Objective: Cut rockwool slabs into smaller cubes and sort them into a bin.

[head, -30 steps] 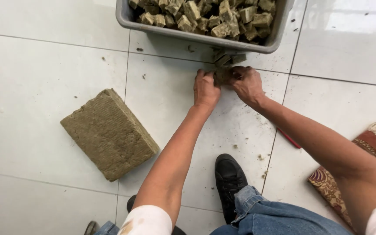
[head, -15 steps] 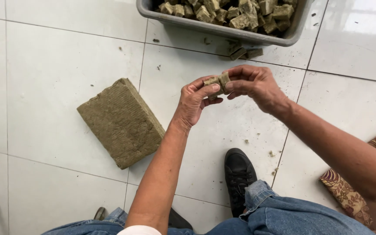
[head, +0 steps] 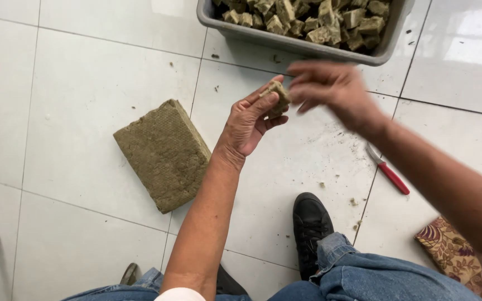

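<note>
Floor (head: 85, 72): white glossy tiles with grey grout lines, flecked with small crumbs of fibre around the grey bin.
Grey bin (head: 299, 45): a plastic tub at the top edge of the view, filled with small olive-brown cubes (head: 319, 22) of fibrous material; every other place below is told from it.
Slab (head: 163, 153): a thick olive-brown block of the same fibrous stuff, lying flat on the tiles below and to the left of the grey bin, well apart from it.
Legs: blue jeans (head: 375, 276) and a black shoe (head: 311, 226) of the person, far below the grey bin at the bottom edge.
Cushion (head: 453, 251): a patterned red and gold corner, far below and to the right of the grey bin.
Left hand (head: 249, 122): raised just below the grey bin's near wall, fingers curled, thumb and fingertips pinching a small cube.
Right hand (head: 330, 89): just below the grey bin's near wall, beside the left hand, blurred by motion; fingers look loosely spread, and whether they touch the small cube cannot be told.
Knife (head: 389, 170): red handle and short blade, flat on the tiles below the grey bin's right end.
Small cube (head: 277, 95): an olive-brown piece held in the left fingertips, in the air just below the grey bin.
</note>
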